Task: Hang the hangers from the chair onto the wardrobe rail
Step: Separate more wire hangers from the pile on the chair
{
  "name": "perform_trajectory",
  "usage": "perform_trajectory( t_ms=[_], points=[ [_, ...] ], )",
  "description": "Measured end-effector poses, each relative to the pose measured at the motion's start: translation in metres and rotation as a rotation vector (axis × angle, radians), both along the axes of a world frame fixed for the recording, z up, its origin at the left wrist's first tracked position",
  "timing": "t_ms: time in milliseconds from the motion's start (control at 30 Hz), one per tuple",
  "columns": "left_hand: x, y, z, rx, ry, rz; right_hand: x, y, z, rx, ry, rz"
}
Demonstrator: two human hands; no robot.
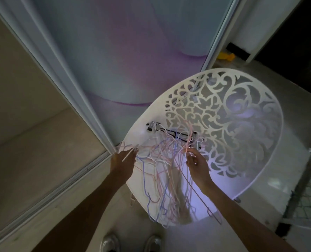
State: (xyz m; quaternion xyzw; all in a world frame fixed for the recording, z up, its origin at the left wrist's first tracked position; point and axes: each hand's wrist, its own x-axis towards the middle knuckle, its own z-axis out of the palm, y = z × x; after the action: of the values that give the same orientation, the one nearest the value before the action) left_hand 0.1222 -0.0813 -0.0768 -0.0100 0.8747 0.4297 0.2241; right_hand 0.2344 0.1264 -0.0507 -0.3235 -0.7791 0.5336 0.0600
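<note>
Head camera is showing me two pale shoes (131, 241) nearest, no writing legible on them or anywhere else; above them my left hand (122, 160) is curling round pink hangers at the chair's left edge; my right hand (196, 161) is pinching a pink hanger's wire; the tangled hangers (166, 180) are lying on the white fretwork chair (223, 115); beyond, a sliding wardrobe door (114, 51) is standing.
</note>
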Motion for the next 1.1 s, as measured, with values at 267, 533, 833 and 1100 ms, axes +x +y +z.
perform_trajectory(
  t_ms=[267,533,833,1100],
  points=[
    [-0.023,-0.017,0.010,0.010,0.084,0.165,0.010,-0.002,-0.005,0.060,0.004,0.002],
    [-0.023,-0.046,0.069,0.373,-0.352,0.157,0.010,0.021,0.028,0.095,0.040,-0.081],
    [0.012,-0.118,0.177,0.401,-0.320,0.236,0.023,-0.005,0.146,-0.198,0.000,0.038],
    [0.036,-0.226,0.262,0.351,-0.289,0.264,0.013,-0.091,0.207,-0.158,-0.357,0.415]
  ],
)
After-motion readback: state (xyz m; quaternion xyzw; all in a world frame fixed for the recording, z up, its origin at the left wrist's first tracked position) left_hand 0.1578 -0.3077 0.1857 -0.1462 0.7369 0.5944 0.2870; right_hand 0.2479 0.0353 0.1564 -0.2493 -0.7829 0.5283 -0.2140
